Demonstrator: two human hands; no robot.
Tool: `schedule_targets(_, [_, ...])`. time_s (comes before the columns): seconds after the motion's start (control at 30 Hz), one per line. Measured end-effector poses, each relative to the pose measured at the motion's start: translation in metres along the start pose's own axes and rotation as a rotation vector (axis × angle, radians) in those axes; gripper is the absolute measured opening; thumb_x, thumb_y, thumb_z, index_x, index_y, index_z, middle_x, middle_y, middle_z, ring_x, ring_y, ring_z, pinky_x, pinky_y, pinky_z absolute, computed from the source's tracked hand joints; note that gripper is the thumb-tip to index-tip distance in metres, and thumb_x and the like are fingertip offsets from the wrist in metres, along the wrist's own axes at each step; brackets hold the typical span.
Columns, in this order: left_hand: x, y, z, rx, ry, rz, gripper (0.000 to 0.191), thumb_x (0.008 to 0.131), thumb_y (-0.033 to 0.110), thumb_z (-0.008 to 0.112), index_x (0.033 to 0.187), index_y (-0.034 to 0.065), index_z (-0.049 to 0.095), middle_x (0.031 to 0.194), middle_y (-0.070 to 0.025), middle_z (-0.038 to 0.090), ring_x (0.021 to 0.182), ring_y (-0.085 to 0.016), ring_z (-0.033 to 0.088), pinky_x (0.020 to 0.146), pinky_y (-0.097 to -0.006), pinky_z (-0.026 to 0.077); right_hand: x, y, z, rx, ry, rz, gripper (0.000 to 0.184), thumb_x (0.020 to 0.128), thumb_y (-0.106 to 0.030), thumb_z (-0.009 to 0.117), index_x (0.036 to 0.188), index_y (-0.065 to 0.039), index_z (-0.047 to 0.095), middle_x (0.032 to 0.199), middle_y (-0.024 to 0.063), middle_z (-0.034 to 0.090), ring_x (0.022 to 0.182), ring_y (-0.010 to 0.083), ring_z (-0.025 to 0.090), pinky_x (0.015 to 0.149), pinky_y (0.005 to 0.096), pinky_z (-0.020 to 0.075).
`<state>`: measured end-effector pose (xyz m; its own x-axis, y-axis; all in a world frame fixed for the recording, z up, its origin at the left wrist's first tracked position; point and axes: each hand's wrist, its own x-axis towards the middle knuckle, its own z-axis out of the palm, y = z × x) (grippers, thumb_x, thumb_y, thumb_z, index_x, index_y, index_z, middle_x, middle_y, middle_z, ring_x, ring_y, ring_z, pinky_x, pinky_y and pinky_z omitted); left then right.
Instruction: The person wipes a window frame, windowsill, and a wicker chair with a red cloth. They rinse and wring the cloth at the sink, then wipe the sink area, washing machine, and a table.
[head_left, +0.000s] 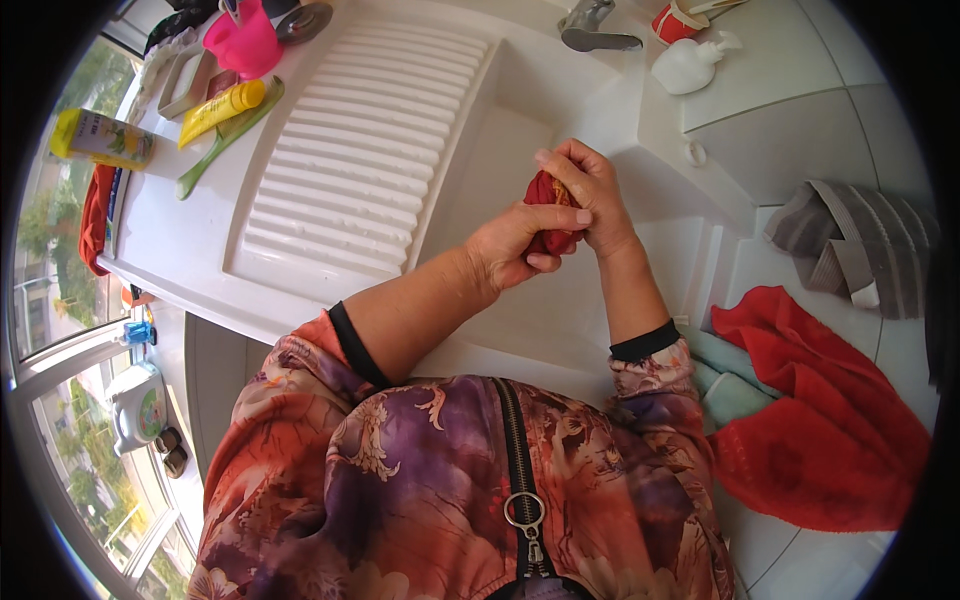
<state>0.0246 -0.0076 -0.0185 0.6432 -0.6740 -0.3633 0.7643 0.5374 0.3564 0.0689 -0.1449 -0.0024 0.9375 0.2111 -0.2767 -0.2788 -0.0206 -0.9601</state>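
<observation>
A bunched red cloth with a yellow pattern (541, 189) is squeezed between both my hands above the basin of a white laundry sink (517, 135). My left hand (517, 236) wraps it from the lower left, thumb across the front. From the upper right, my right hand (589, 184) closes over it, fingers curled around the far side. Much of the cloth is hidden in my palms. To the left of the basin slopes the sink's ribbed washboard (360, 150), with small drops on its ridges.
A chrome faucet (596, 34) stands at the back. On the left ledge lie a yellow tube (217, 114), a green comb (225, 146), a bottle (112, 140) and a pink cup (244, 41). A white pump bottle (686, 66) sits back right. Red (817, 420) and grey towels (862, 240) hang right.
</observation>
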Motion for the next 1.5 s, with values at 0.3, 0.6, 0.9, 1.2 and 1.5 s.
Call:
schedule_targets(0.3, [-0.013, -0.001, 0.011, -0.309, -0.162, -0.167, 0.036, 0.087, 0.020, 0.071, 0.113, 0.0048, 0.051, 0.090, -0.0130, 0.055, 0.059, -0.009, 0.046, 0.036, -0.0142, 0.029, -0.005, 0.021, 0.002, 0.708, -0.502, -0.120, 0.085, 0.090, -0.059, 0.058, 0.148, -0.005, 0.032, 0.144, 0.0249, 0.042, 0.129, 0.0398, 0.048, 0.107, 0.0496, 0.0427])
schedule_targets(0.6, [-0.019, 0.001, 0.013, -0.330, -0.142, -0.115, 0.024, 0.087, 0.019, 0.070, 0.101, 0.0091, 0.054, 0.087, -0.0135, 0.057, 0.053, -0.010, 0.046, 0.034, -0.0150, 0.027, -0.006, 0.003, 0.007, 0.694, -0.500, -0.024, 0.065, 0.085, -0.020, 0.068, 0.143, -0.002, 0.043, 0.086, 0.0088, 0.061, 0.082, 0.0264, 0.062, 0.080, 0.0390, 0.0541])
schedule_targets(0.9, [-0.008, -0.003, 0.010, -0.012, 0.102, -0.128, 0.017, 0.081, 0.014, 0.073, 0.083, 0.0116, 0.056, 0.070, 0.0011, 0.050, 0.048, -0.005, 0.035, 0.039, -0.0190, 0.021, -0.004, -0.019, 0.008, 0.262, -0.333, 0.078, 0.042, 0.088, -0.010, 0.056, 0.128, 0.003, 0.053, 0.070, 0.0040, 0.055, 0.066, 0.0159, 0.057, 0.068, 0.0335, 0.0533])
schedule_targets(1.2, [-0.005, -0.004, 0.015, 0.271, 0.211, -0.083, 0.023, 0.074, 0.008, 0.072, 0.079, 0.0133, 0.050, 0.063, 0.0015, 0.043, 0.050, -0.008, 0.033, 0.043, -0.0262, 0.022, -0.011, -0.020, 0.012, 0.109, -0.128, 0.074, 0.030, 0.093, -0.013, 0.059, 0.121, -0.001, 0.058, 0.069, 0.0022, 0.055, 0.063, 0.0119, 0.055, 0.068, 0.0322, 0.0543])
schedule_targets(1.5, [0.001, -0.010, 0.011, 0.559, 0.375, 0.041, 0.025, 0.073, 0.012, 0.074, 0.087, 0.0076, 0.053, 0.070, -0.0020, 0.053, 0.059, -0.012, 0.050, 0.052, -0.0296, 0.041, -0.016, -0.017, 0.026, -0.075, 0.104, -0.018, 0.022, 0.096, -0.014, 0.057, 0.113, -0.001, 0.059, 0.066, 0.0035, 0.055, 0.057, 0.0124, 0.054, 0.057, 0.0292, 0.0471])
